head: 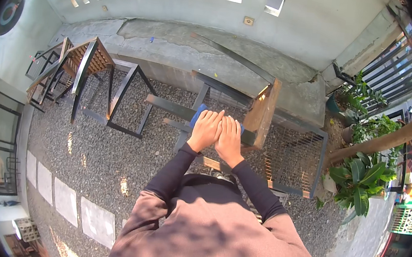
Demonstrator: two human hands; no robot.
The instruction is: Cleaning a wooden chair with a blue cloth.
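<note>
Side by side, my left hand (207, 128) and my right hand (228, 138) press on a blue sheet (199, 113), perhaps sandpaper or cloth, wrapped over a dark leg (170, 106) of a wooden piece of furniture. The thumbs of both hands touch or nearly touch. This piece lies on its side, its brown wooden top or seat (262, 115) upright to the right of my hands. More dark legs stretch out to the left, one of them (232, 58) reaching up over the concrete ledge. What lies under my palms is hidden.
Wooden slatted chairs (90, 60) with dark legs and a black metal frame (130, 98) stand on gravel at the left. A metal-framed wire mesh (297, 157) lies at right, near potted plants (363, 175) and a slanting trunk (386, 136). A concrete ledge (161, 50) runs along the wall.
</note>
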